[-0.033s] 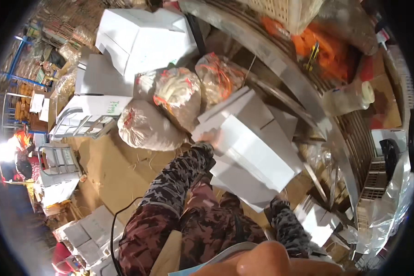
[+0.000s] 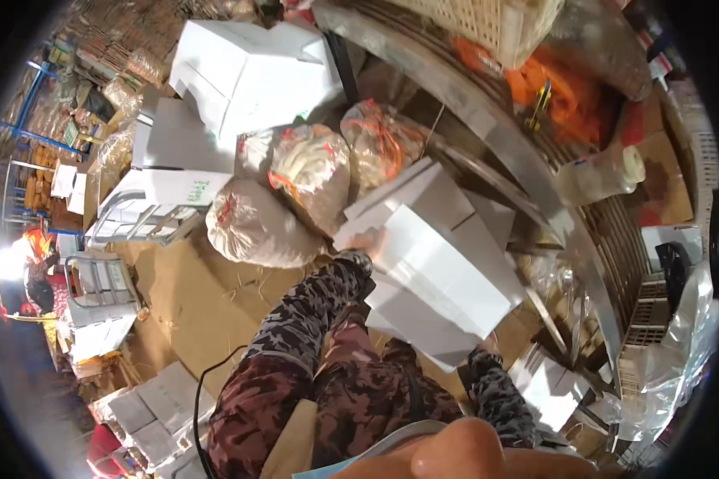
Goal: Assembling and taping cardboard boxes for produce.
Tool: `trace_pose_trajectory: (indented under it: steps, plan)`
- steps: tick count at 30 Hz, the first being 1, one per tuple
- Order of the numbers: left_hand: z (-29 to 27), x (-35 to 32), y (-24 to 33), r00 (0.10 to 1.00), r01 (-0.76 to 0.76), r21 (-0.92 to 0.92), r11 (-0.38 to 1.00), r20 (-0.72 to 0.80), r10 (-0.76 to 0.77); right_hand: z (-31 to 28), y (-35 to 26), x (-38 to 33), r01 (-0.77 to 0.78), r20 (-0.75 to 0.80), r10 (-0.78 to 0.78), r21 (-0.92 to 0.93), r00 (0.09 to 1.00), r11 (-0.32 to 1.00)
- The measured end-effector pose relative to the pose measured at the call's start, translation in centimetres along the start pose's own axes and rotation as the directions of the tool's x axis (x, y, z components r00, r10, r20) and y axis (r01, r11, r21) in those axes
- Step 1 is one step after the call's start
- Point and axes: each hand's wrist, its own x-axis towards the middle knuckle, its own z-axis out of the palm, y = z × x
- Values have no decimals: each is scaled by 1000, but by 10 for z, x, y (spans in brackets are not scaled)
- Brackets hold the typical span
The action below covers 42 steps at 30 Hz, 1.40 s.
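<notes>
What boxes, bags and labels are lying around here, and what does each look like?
White folded carton: centre, held between left hand and right hand.
Large white cardboard box: top, flaps open.
Flat white box with green marking: left, lying down.
Clear plastic sacks with orange ties: middle, bulging, pale contents.
Pale plastic bottle: right, on its side.

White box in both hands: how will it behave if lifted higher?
The white box looks stiff, its faces flat and edges crisp. Probably light for its size, since it is held by its ends only, left hand high, right hand low. Its loose top flaps may swing open.
</notes>
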Motion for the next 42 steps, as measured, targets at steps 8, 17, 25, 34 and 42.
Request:
trace_pose_trajectory:
  steps: [8, 17, 25, 34, 42]
  plan:
    - [-256, -58, 69, 827, -500, -42, 865, -320, 462, -37, -65, -16, 219, -332, -52, 488, 942, 845]
    - [-532, -195, 164, -377, -634, 601, 486, -789, 485, -353, -277, -78, 996, -996, -32, 78, 79, 30]
    - [-134, -61, -34, 749, -557, -22, 830, -445, 491, -214, -210, -143, 878, -859, 184, 461, 478, -131]
    - [64, 39, -124, 994, -98, 165, 981, -28, 104, -100, -111, -136, 735, -659, 334, 551, 674, -396]
    - [120, 136, -98, 953, 65, 19, 998, 296, -68, 3, -58, -102, 421, -399, 272, 355, 876, -835]
